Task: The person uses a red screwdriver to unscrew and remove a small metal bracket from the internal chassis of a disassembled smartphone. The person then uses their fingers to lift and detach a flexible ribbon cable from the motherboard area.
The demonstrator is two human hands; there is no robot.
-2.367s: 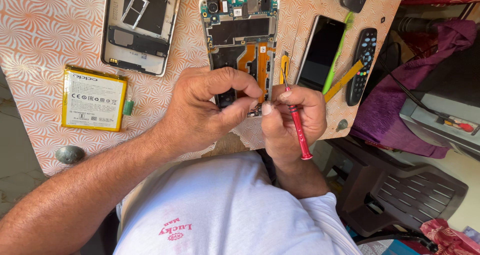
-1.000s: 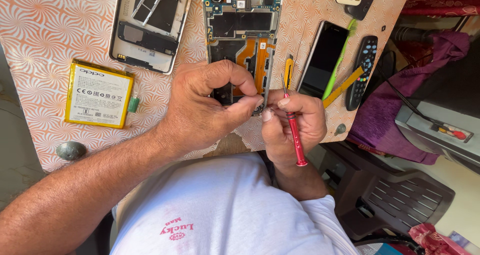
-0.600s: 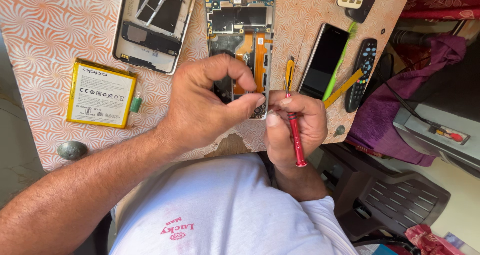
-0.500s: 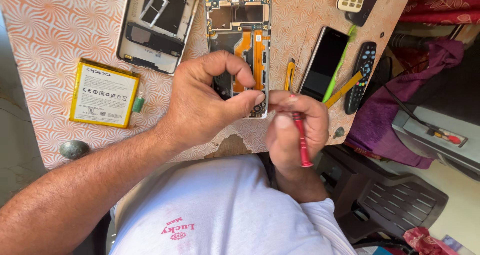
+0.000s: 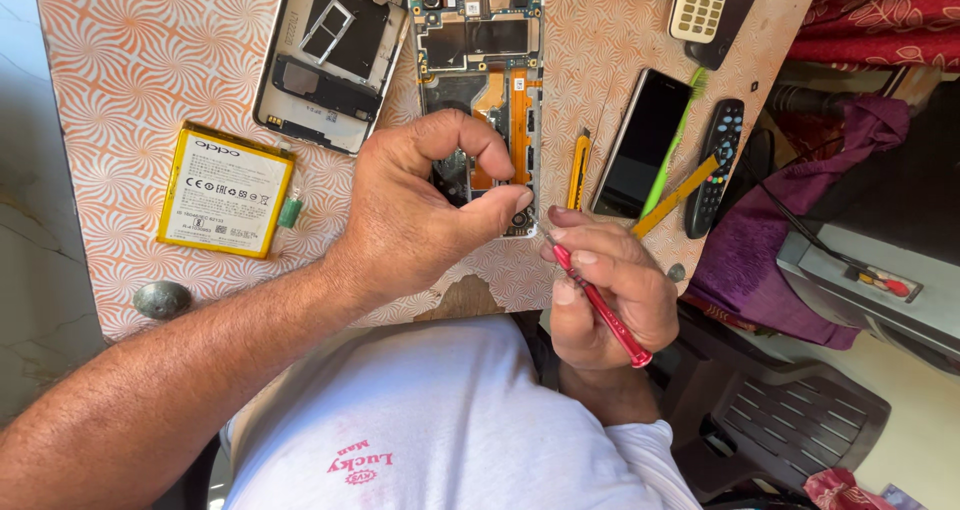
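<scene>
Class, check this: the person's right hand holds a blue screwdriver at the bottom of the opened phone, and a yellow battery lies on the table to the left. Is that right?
Not quite: the screwdriver in the right hand is red, not blue, as the head view shows. The rest holds: its tip is at the bottom of the opened phone, and the yellow battery lies on the table to the left.

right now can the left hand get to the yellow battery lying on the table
Probably yes. The yellow battery lies flat and uncovered, with bare table around it. The left hand is beside it but pinches at the opened phone, so it must let go first.
</scene>
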